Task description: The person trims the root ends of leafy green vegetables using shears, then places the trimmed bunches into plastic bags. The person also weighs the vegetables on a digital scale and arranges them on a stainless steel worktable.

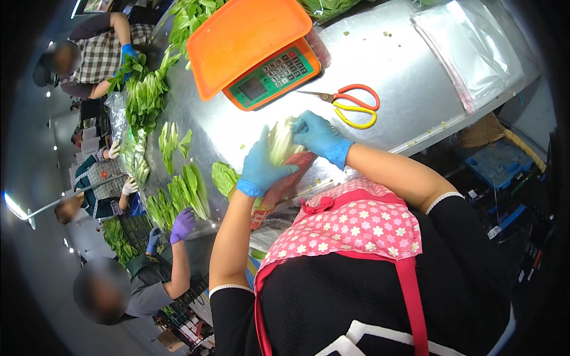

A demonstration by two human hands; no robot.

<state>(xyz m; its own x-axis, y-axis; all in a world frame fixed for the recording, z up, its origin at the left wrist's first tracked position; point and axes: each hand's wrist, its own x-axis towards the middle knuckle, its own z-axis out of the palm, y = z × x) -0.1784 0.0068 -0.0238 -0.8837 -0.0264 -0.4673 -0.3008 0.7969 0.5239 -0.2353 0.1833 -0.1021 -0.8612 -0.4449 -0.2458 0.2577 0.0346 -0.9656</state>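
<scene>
A bunch of leafy greens with pale stalks (281, 140) is between my two gloved hands, over the front edge of the metal table. My left hand (262, 168), in a blue glove, grips the bunch from its left side, thumb across the front. On the other side, the curled fingers of my right hand (321, 137), also blue-gloved, pinch at the stalks. Below the bunch hangs reddish sheeting (291, 171), partly hidden by my left hand; its kind is unclear. Scissors (340, 99) with one red and one yellow handle lie beyond my right hand.
An orange digital scale (249, 42) stands ahead on the metal table (401, 75). Clear plastic bags (483, 58) are stacked at the right. Loose greens (189, 189) lie left, near a co-worker's purple-gloved hand (182, 225). Other co-workers handle greens (147, 95) along the table's far left side.
</scene>
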